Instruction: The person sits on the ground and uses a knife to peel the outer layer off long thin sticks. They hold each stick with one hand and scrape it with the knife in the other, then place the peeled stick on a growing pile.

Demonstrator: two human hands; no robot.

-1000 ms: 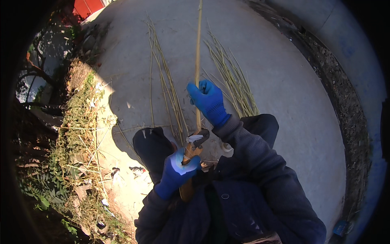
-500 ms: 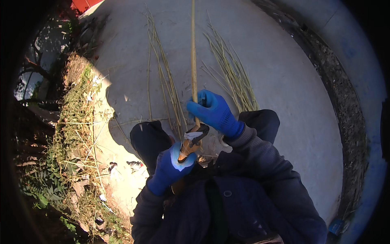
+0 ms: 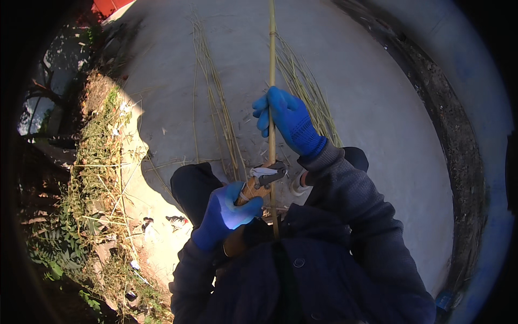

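- Head view: left hand [image 3: 229, 213] (blue-gloved) curls closed round a wooden tool [image 3: 254, 188]
- Right hand [image 3: 286, 116], half curled, loosely holds a long pale stick [image 3: 272, 59]

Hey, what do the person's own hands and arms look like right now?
The left hand and right hand wear blue gloves; the right one shows brighter blue fingers and a deeper blue ribbed wrist. Long, dark greyish sleeves cover both arms. No markings are legible.
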